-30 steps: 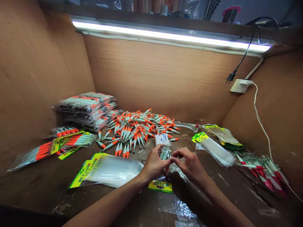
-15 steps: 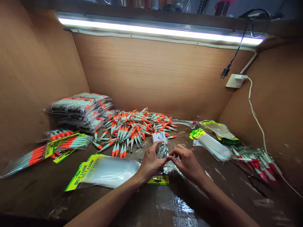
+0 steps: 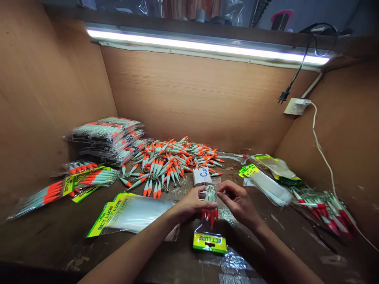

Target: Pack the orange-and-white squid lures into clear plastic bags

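My left hand (image 3: 191, 205) and my right hand (image 3: 238, 201) meet at the middle of the brown bench, both pinching a clear bag of lures (image 3: 209, 215). The bag holds a small bundle of pale green lures with orange tips, tips pointing toward me. Its yellow-green header card (image 3: 209, 242) lies flat on the bench nearest me. A small white card with blue writing (image 3: 201, 176) sits just beyond my fingers. Behind it spreads a heap of loose orange-tipped lures (image 3: 171, 159).
Empty header bags (image 3: 130, 213) lie left of my hands. Filled packs are stacked at the back left (image 3: 106, 136) and along the left (image 3: 74, 181). More bags (image 3: 268, 179) and red-tipped lures (image 3: 325, 207) lie right. A socket (image 3: 296, 106) hangs on the right wall.
The bag has slid toward me, so its header card lies nearer and the orange tips show below my fingers. My hands stay pinched at its far end.
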A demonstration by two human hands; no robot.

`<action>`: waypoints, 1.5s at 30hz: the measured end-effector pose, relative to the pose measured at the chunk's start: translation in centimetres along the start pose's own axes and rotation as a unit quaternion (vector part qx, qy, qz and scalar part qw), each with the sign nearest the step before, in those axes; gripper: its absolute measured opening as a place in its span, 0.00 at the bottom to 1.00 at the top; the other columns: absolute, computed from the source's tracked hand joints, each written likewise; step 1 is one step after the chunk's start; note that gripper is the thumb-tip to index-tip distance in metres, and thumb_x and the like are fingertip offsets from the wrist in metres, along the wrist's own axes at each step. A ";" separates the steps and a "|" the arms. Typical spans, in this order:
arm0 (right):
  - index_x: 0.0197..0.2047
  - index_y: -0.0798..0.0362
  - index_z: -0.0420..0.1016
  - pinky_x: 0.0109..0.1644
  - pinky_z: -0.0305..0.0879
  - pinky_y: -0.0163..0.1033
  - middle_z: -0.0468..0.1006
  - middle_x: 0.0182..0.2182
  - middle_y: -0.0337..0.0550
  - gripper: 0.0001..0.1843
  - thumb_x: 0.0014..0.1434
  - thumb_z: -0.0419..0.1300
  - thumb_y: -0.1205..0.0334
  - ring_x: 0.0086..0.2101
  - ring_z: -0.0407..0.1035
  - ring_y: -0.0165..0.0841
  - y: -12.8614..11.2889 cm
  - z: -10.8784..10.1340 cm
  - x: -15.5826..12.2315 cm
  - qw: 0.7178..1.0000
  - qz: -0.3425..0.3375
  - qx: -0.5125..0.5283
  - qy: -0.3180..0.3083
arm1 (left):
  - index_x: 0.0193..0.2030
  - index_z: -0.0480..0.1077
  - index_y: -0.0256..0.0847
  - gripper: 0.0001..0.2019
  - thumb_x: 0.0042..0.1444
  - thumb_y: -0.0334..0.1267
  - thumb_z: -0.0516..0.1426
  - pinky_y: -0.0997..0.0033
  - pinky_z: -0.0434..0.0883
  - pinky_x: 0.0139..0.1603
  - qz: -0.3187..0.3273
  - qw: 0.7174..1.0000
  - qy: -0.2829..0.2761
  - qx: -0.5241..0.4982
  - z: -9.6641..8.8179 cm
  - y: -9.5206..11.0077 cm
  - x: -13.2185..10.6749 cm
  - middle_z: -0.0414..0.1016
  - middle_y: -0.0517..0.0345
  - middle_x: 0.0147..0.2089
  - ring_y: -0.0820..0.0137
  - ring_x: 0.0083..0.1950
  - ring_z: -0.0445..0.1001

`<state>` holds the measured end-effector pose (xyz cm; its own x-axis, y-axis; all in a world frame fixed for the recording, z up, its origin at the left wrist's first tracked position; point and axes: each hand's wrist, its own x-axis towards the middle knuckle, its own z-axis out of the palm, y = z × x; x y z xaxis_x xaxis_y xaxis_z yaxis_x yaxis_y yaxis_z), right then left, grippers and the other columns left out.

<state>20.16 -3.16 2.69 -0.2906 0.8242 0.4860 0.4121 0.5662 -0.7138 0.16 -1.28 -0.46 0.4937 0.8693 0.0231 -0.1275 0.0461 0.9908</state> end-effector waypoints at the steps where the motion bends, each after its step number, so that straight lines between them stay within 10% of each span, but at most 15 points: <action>1: 0.36 0.52 0.74 0.32 0.62 0.36 0.74 0.29 0.40 0.08 0.65 0.58 0.57 0.28 0.65 0.32 0.1 0.0 0.0 1.000 0.017 0.005 0.013 | 0.56 0.71 0.35 0.34 0.42 0.44 0.73 0.66 0.72 0.43 -0.016 0.999 -0.006 -0.029 0.0 -0.1 -0.1 0.79 0.47 0.45 0.63 0.41 0.78; 26: 0.37 0.50 0.75 0.38 0.67 0.38 0.73 0.35 0.43 0.07 0.66 0.57 0.64 0.34 0.70 0.34 0.0 1.0 -0.3 0.997 -0.060 -0.039 -0.026 | 0.64 0.62 0.36 0.44 0.40 0.42 0.73 0.74 0.68 0.32 -0.008 0.993 0.120 -0.013 0.1 -1.8 0.7 0.80 0.51 0.38 0.68 0.33 0.77; 37: 0.38 0.48 0.77 0.52 0.68 0.49 0.73 0.46 0.49 0.06 0.63 0.59 0.67 0.49 0.68 0.43 0.0 -0.7 0.0 0.984 -0.108 -0.121 0.068 | 0.59 0.70 0.36 0.41 0.36 0.37 0.76 0.66 0.72 0.47 -0.009 0.987 0.037 -0.157 0.0 -0.6 0.2 0.80 0.47 0.45 0.63 0.43 0.79; 41: 0.36 0.48 0.76 0.51 0.67 0.49 0.75 0.46 0.47 0.06 0.61 0.60 0.68 0.48 0.68 0.43 -0.3 -1.0 0.1 0.983 -0.125 -0.129 0.041 | 0.52 0.75 0.35 0.31 0.41 0.43 0.74 0.68 0.72 0.42 -0.092 0.989 -0.019 -0.118 -0.1 -0.7 -0.2 0.80 0.47 0.43 0.64 0.39 0.79; 45: 0.37 0.49 0.76 0.50 0.66 0.49 0.75 0.44 0.48 0.05 0.61 0.60 0.68 0.48 0.67 0.44 -0.3 -0.9 0.1 0.985 -0.103 -0.136 0.033 | 0.46 0.78 0.33 0.25 0.45 0.48 0.70 0.73 0.68 0.32 -0.029 0.999 0.032 0.006 0.1 -0.7 0.0 0.80 0.50 0.37 0.69 0.31 0.75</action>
<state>20.82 -3.20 3.40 -0.3389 0.6856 0.6443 0.5693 0.6947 -0.4397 0.32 -1.41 -1.13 0.4436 0.8952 -0.0424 -0.0892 0.0912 0.9918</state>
